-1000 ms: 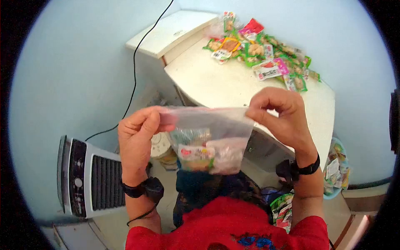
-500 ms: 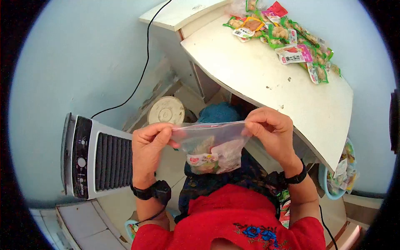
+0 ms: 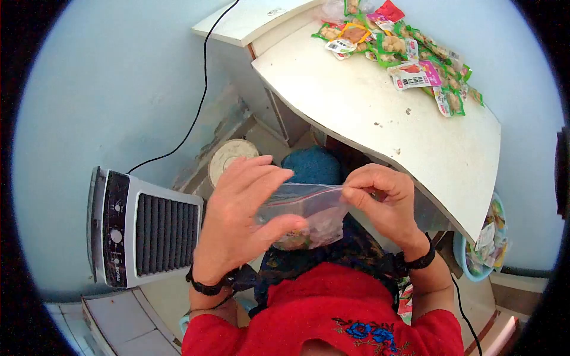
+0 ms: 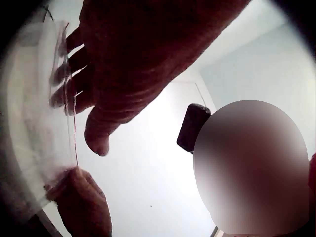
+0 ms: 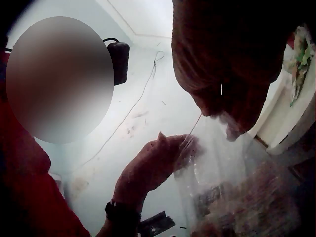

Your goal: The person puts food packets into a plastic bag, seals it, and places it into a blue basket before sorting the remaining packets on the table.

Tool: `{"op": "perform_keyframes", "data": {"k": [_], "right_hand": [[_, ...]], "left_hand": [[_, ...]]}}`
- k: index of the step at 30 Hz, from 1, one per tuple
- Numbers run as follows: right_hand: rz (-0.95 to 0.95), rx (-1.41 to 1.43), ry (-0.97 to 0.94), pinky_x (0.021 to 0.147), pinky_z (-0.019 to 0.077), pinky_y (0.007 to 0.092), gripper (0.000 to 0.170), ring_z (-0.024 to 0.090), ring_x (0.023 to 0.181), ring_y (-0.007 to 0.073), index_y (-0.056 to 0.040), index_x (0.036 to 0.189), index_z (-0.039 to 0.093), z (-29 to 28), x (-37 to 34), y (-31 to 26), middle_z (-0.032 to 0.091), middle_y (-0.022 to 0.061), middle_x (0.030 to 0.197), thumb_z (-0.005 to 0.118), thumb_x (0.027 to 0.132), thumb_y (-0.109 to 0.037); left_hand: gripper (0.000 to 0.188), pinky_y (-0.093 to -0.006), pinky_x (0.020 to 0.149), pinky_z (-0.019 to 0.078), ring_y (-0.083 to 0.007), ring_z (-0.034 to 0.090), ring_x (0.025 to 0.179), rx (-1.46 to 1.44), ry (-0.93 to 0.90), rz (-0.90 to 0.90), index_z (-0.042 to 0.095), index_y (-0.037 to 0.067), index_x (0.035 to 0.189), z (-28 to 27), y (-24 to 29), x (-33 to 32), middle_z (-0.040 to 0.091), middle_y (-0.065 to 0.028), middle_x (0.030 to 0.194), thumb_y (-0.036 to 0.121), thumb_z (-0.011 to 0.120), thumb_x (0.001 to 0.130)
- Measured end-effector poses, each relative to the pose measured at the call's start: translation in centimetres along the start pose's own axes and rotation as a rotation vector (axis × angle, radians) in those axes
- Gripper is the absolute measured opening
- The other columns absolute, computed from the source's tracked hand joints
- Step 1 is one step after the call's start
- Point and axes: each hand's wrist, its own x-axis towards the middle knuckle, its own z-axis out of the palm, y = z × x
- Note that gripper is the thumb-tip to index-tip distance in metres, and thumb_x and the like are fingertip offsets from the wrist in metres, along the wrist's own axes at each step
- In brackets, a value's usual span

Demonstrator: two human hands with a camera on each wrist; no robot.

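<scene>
Zip-seal bag (image 3: 314,206), clear, with contents (image 3: 325,228) seen through its film, is held up on the person's side of the white table (image 3: 332,89), near that table's curved front edge. Its upper right corner is pinched between the thumb and curled fingers of the right hand (image 3: 383,203), which is placed nearer to the table. Its long axis is set crosswise, the red-lined mouth being run leftward from that pinch toward the left hand (image 3: 236,210). There the fingers are spread, the thumb held well apart; whether the film is touched cannot be told for sure. Food packets (image 3: 409,66) are heaped along the table's far side, and a blue basin (image 3: 459,255) is placed by its right corner
</scene>
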Motion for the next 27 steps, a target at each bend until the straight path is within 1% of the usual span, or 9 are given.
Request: {"op": "perform_keyframes", "data": {"k": [3, 6, 9, 12, 15, 20, 23, 24, 27], "right_hand": [[-0.007, -0.008, 0.012, 0.061, 0.0514, 0.0234, 0.003, 0.063, 0.072, 0.0104, 0.0000, 0.084, 0.070, 0.0, -0.2, -0.2, 0.068, 0.0071, 0.084, 0.072, 0.082, 0.000], [-0.019, -0.009, 0.027, 0.061, 0.0510, 0.0235, 0.004, 0.063, 0.071, 0.0103, -0.0003, 0.084, 0.070, -0.1, -0.4, 0.1, 0.068, 0.0068, 0.084, 0.073, 0.082, 0.000], [-0.012, -0.015, 0.041, 0.062, 0.0508, 0.0237, 0.005, 0.063, 0.071, 0.0104, -0.0003, 0.085, 0.070, -0.1, -0.6, 0.2, 0.068, 0.0067, 0.084, 0.073, 0.081, 0.000], [0.001, -0.002, 0.031, 0.063, 0.0507, 0.0237, 0.005, 0.063, 0.072, 0.0107, -0.0001, 0.084, 0.070, -0.1, -0.5, 0.2, 0.068, 0.0067, 0.084, 0.073, 0.081, -0.001], [-0.010, 0.010, 0.000, 0.063, 0.0503, 0.0238, 0.005, 0.063, 0.072, 0.0111, -0.0002, 0.084, 0.070, 0.0, -0.3, -0.2, 0.067, 0.0064, 0.083, 0.074, 0.081, -0.001], [-0.061, -0.051, -0.118, 0.059, 0.0481, 0.0254, 0.007, 0.062, 0.068, 0.0131, -0.0023, 0.085, 0.072, 0.8, 0.8, -1.2, 0.065, 0.0061, 0.076, 0.075, 0.080, -0.005], [-0.095, -0.105, -0.242, 0.055, 0.0460, 0.0279, 0.010, 0.060, 0.062, 0.0158, -0.0033, 0.087, 0.073, 1.2, 0.9, -1.4, 0.063, 0.0063, 0.071, 0.077, 0.080, -0.009], [-0.103, -0.100, -0.220, 0.052, 0.0445, 0.0304, 0.009, 0.059, 0.059, 0.0191, -0.0039, 0.084, 0.072, 1.6, 0.8, -1.8, 0.061, 0.0067, 0.068, 0.077, 0.079, -0.009], [-0.168, -0.089, -0.260, 0.050, 0.0438, 0.0322, 0.008, 0.058, 0.057, 0.0216, -0.0045, 0.079, 0.070, 2.4, 0.5, -3.2, 0.059, 0.0074, 0.066, 0.076, 0.080, -0.009]], "left_hand": [[0.036, -0.0449, 0.094, 0.0469, -0.0356, 0.062, 0.098, 0.009, -0.012, -0.009, 0.067, 0.002, 0.099, 1.4, 0.4, 0.8, 0.066, -0.0140, 0.097, 0.023, 0.081, 0.074], [0.019, -0.0419, 0.081, 0.0488, -0.0332, 0.060, 0.082, -0.065, -0.061, 0.043, 0.066, 0.002, 0.087, 2.1, -0.6, 1.1, 0.063, -0.0122, 0.083, 0.015, 0.076, 0.077], [0.011, -0.0399, 0.070, 0.0468, -0.0311, 0.058, 0.075, -0.110, -0.047, -0.047, 0.065, 0.002, 0.080, 1.9, -0.3, 1.1, 0.059, -0.0112, 0.075, 0.009, 0.074, 0.078], [0.010, -0.0393, 0.067, 0.0462, -0.0313, 0.057, 0.075, -0.175, -0.031, -0.073, 0.065, 0.002, 0.081, 1.8, -0.1, 0.8, 0.058, -0.0116, 0.075, 0.007, 0.073, 0.077], [0.010, -0.0393, 0.066, 0.0461, -0.0313, 0.058, 0.075, -0.171, -0.017, -0.087, 0.065, 0.003, 0.081, 1.7, 0.1, 0.6, 0.058, -0.0118, 0.075, 0.007, 0.073, 0.077], [0.010, -0.0394, 0.067, 0.0463, -0.0317, 0.057, 0.075, -0.182, -0.056, -0.024, 0.064, 0.003, 0.081, 1.7, 0.6, 0.3, 0.058, -0.0117, 0.076, 0.007, 0.073, 0.077], [0.010, -0.0396, 0.068, 0.0463, -0.0321, 0.057, 0.075, -0.172, -0.081, -0.033, 0.063, 0.003, 0.081, 1.1, 1.1, 0.1, 0.057, -0.0114, 0.075, 0.007, 0.072, 0.077], [0.010, -0.0398, 0.068, 0.0462, -0.0322, 0.057, 0.075, -0.162, -0.090, -0.041, 0.063, 0.003, 0.081, 0.7, 1.3, 0.0, 0.057, -0.0112, 0.075, 0.007, 0.072, 0.077], [0.011, -0.0392, 0.070, 0.0475, -0.0312, 0.059, 0.078, -0.162, -0.113, -0.038, 0.064, 0.004, 0.081, -0.7, 1.7, -1.1, 0.058, -0.0103, 0.077, 0.008, 0.073, 0.077]]}}
